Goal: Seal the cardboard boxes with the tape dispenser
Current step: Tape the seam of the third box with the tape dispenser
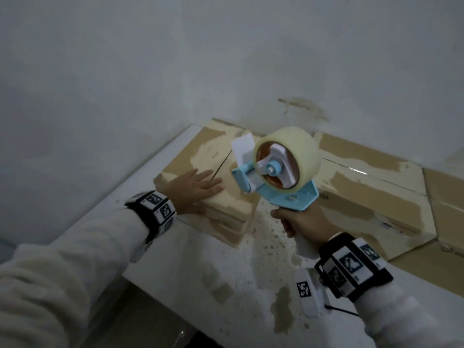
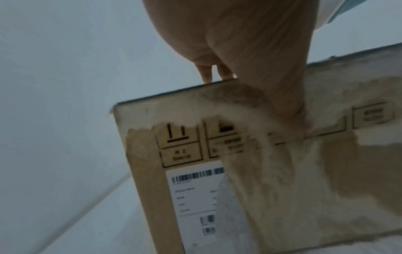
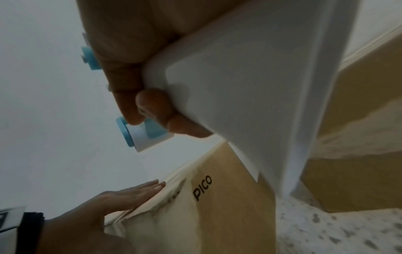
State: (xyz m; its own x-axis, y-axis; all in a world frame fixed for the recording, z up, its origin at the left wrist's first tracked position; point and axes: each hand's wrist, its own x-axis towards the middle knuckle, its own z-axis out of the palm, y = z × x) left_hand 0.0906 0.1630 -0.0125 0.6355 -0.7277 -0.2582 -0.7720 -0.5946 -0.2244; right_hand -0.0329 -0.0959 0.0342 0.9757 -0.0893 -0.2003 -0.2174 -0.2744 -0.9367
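A worn cardboard box [image 1: 218, 197] with torn paper patches lies on the white table [image 1: 190, 267]. My left hand [image 1: 198, 184] lies flat on its top near the front corner, fingers straight, beside the dark flap seam [image 1: 222, 163]. The box side [image 2: 282, 189] carries a barcode label [image 2: 195, 197], and the left hand [image 2: 250, 51] presses from above. My right hand [image 1: 301, 222] grips the white handle [image 3: 250, 86] of a blue tape dispenser [image 1: 281, 169] with a clear tape roll, held in the air above the box's right end. The right hand's fingers [image 3: 152, 106] curl round the handle.
More flat cardboard boxes [image 1: 371, 182] lie to the right along the wall [image 1: 226, 59], which closes in behind and to the left. The table surface [image 1: 271, 247] in front is stained and speckled. The left table edge [image 1: 150, 159] runs next to the wall.
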